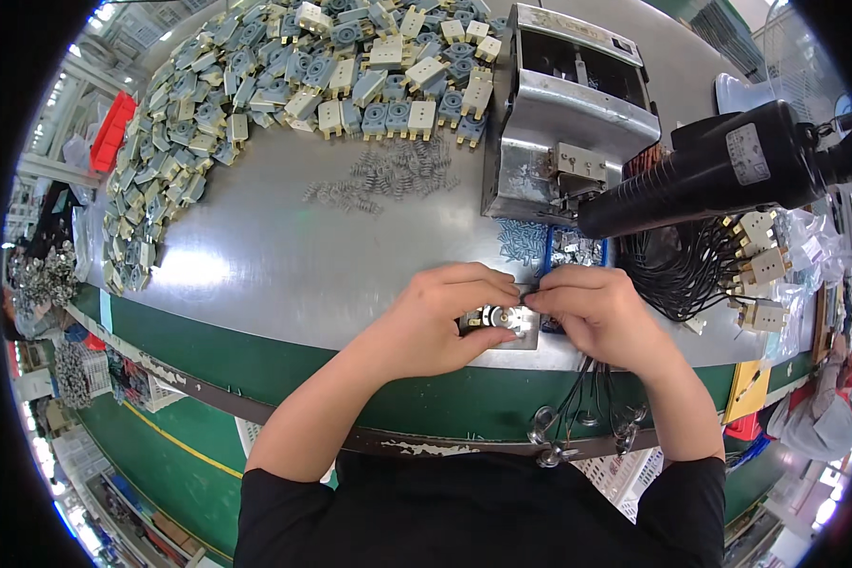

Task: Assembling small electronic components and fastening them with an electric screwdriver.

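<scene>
At the bench's front edge, my left hand [440,312] closes its thumb and fingers around a small part with a round, pale hub [502,318]. That part sits on a small flat metal plate [528,339]. From the other side my right hand [596,308] meets it, thumb and fingertips pinched at the part's upper right edge. Something small and dark shows between those fingertips, too little to name. Below the right hand, thin black leads [592,379] with round metal ends [551,456] hang over the edge.
A large heap of grey and cream plastic housings [341,71] covers the back left, with loose springs [393,175] before it. Screws [521,239] lie beside a blue tray [604,252]. A metal machine [577,123], black power screwdriver [701,170] and bundled black cables [677,284] occupy the right.
</scene>
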The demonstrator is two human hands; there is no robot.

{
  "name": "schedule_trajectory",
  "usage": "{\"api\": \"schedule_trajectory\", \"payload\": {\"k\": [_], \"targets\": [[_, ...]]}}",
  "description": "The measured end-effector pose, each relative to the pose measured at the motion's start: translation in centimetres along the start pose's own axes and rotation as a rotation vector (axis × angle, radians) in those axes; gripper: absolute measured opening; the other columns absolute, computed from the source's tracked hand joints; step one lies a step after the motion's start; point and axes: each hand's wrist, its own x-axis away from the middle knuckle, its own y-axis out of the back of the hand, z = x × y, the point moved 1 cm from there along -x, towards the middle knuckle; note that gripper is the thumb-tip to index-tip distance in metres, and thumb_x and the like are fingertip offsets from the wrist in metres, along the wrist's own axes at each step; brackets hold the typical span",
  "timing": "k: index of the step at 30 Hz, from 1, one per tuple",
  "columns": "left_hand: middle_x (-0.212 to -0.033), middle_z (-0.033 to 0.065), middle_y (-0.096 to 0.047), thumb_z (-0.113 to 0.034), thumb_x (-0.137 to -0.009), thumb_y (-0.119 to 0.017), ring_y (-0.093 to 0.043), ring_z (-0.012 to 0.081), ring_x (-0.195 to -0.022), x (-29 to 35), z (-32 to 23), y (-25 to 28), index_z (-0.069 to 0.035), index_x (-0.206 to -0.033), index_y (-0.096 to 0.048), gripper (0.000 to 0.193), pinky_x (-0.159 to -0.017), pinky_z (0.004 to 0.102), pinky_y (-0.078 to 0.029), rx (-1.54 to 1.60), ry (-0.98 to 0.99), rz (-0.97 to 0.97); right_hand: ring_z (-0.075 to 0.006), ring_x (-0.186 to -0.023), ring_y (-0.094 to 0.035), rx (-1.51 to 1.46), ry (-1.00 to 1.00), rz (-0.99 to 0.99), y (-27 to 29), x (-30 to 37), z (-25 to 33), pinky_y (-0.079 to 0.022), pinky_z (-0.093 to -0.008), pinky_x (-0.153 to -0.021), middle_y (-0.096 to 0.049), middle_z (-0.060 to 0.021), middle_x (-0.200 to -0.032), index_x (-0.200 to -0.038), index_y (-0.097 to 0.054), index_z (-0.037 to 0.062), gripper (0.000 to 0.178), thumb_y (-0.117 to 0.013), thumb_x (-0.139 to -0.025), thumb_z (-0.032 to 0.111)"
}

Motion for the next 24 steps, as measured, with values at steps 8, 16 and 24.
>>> {"api": "schedule_trajectory", "payload": {"k": [8,16,24], "targets": [[-0.113,0.0136,-0.075,-0.004,-0.077,-0.087,-0.073,0.0317,-0.111,0.1,0.4,-0.1,-0.001,-0.108,-0.075,0.033,-0.096,0.0405,-0.059,0.019,-0.017,-0.025,-0.0334,-0.086,-0.071,0.132,0.137,0.034,0.5,-0.3,0.3,-0.060,-0.0412,-0.075,-0.074,-0.0108,-0.100,-0.106,-0.077,0.0024,0.030,-0.074,-0.077,-0.006],[-0.114,0.0137,-0.076,-0.006,-0.078,-0.088,-0.073,0.0316,-0.112,0.2,0.2,0.1,-0.001,-0.109,-0.076,0.033,-0.097,0.0408,-0.058,0.005,0.013,-0.009,-0.0275,-0.089,-0.071,-0.305,-0.356,-0.272,-0.8,-0.4,2.0,-0.055,-0.0352,-0.080,-0.073,-0.0138,-0.098,-0.107,-0.078,0.0002,0.023,-0.070,-0.088,-0.010],[-0.112,0.0140,-0.076,-0.008,-0.079,-0.089,-0.074,0.0320,-0.106,0.3,0.2,0.1,-0.001,-0.107,-0.075,0.033,-0.094,0.0406,-0.058,0.027,0.013,-0.018,-0.0201,-0.090,-0.074,-0.169,-0.222,-0.067,0.8,-1.6,3.4,-0.056,-0.0319,-0.083,-0.077,-0.0139,-0.094,-0.108,-0.073,-0.0038,0.021,-0.075,-0.087,-0.005]]}}
